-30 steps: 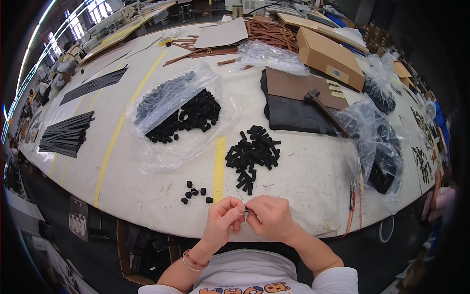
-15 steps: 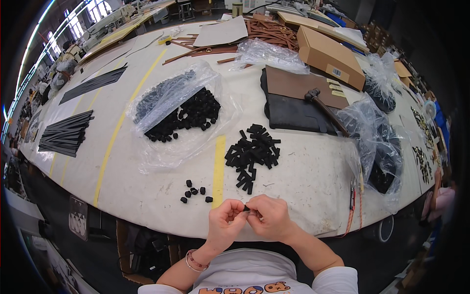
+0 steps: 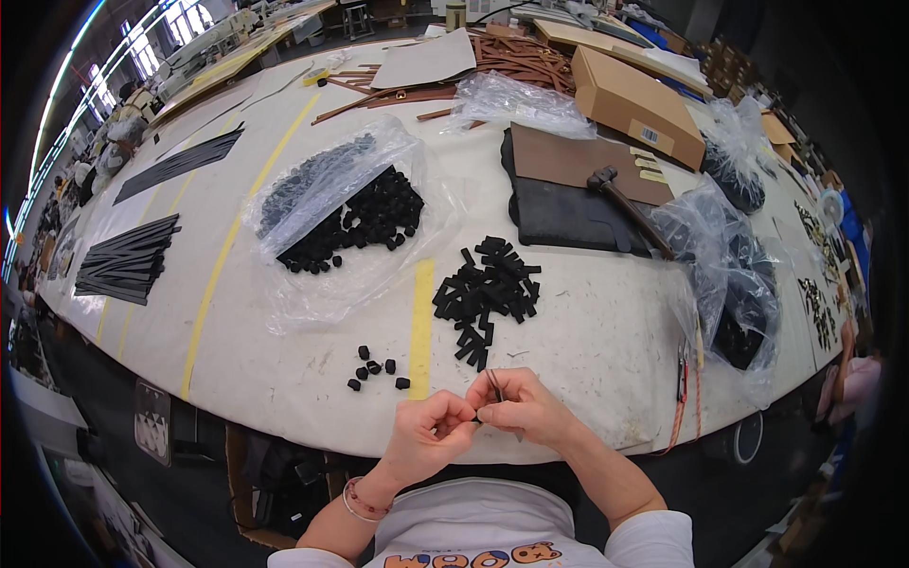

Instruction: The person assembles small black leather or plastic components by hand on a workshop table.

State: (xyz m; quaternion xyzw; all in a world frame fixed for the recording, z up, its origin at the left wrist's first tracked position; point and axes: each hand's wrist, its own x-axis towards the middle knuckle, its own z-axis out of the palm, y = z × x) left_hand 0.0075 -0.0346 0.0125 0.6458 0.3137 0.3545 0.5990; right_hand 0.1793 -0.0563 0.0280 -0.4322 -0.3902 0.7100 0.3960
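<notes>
Above the table's near edge my two hands meet at the fingertips. My left hand (image 3: 424, 437) is closed in a pinch on a small black piece (image 3: 476, 418), mostly covered by the fingers. In my right hand (image 3: 536, 413) is a slim metal tool (image 3: 494, 382) that looks like tweezers; one end sticks up past the fingers, and the thumb and forefinger touch the black piece. Just beyond lies a heap of short black strips (image 3: 485, 293). Several small black rolled loops (image 3: 376, 367) sit left of my hands.
An open clear plastic bag (image 3: 331, 218) of black loops lies farther left. A hammer (image 3: 625, 208) rests on brown and black sheets (image 3: 568, 222). Black strip bundles (image 3: 128, 256), brown straps (image 3: 530, 62), a cardboard box (image 3: 634, 104) and red-handled snips (image 3: 682, 379) surround these.
The slim metal tool now shows upright between my right fingers, where it was not visible before. My left hand has shifted slightly left and down.
</notes>
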